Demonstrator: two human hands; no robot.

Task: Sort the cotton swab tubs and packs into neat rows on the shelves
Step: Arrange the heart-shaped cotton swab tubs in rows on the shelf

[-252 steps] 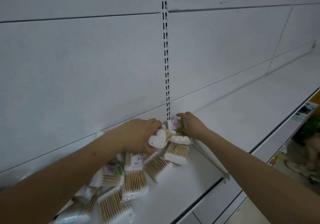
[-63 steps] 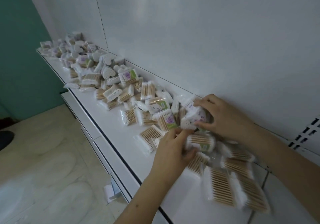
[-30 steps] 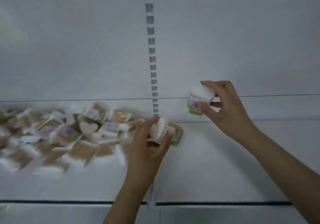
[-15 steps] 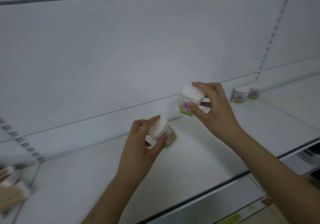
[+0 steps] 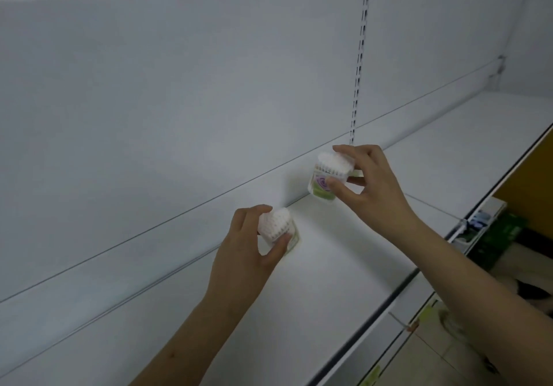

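Left hand (image 5: 242,254), nearer: fingers curled round a heart-shaped swab tub (image 5: 276,228), swab tips up, low over the shelf (image 5: 314,290). Right hand (image 5: 371,185), farther: pinches a second tub (image 5: 327,177) upright, raised near the back panel (image 5: 179,101).

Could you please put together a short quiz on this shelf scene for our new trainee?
1. True or false: the left hand and the right hand each grip a tub of cotton swabs.
2. Which tub shows a purple and green label toward the camera? A) the left tub B) the right tub C) neither
3. Fill in: the slotted upright on the back panel runs down to a point just above the ____ hand.

Key
1. True: fingers and thumb curl round a tub in each hand.
2. B.
3. right.
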